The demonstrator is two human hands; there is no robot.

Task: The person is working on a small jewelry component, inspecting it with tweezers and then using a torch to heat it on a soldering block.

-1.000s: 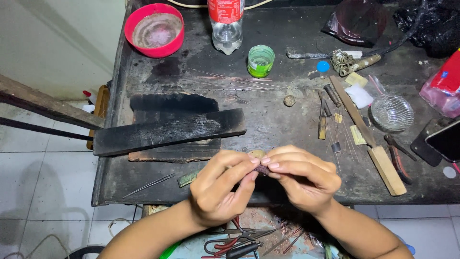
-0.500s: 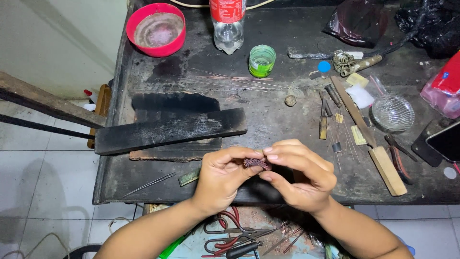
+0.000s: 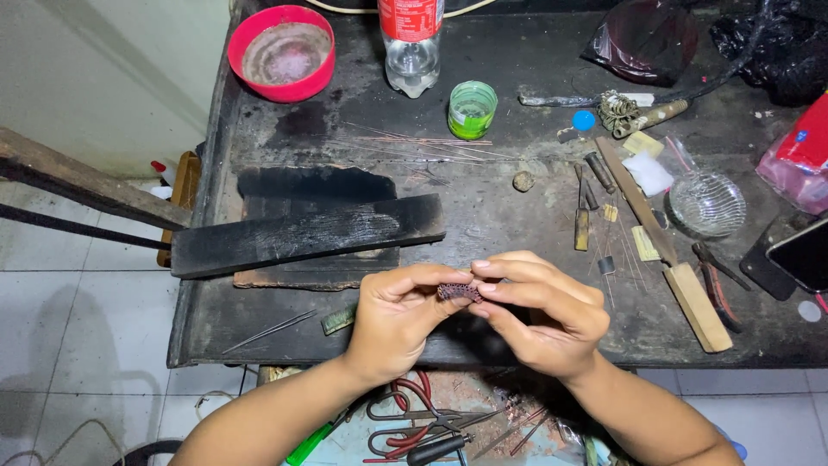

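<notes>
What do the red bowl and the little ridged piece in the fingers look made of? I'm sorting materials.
The red bowl: likely plastic, with a glossy uniform rim and grimy inside. The ridged piece, pinched between left hand and right hand: probably metal, dull reddish-brown like copper; too small to be sure.

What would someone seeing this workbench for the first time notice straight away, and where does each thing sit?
At the near edge of the dark workbench, the left hand and right hand pinch a small reddish-brown ridged piece between their fingertips. A charred black plank lies just beyond the left hand, and a red bowl stands at the far left corner.
</notes>
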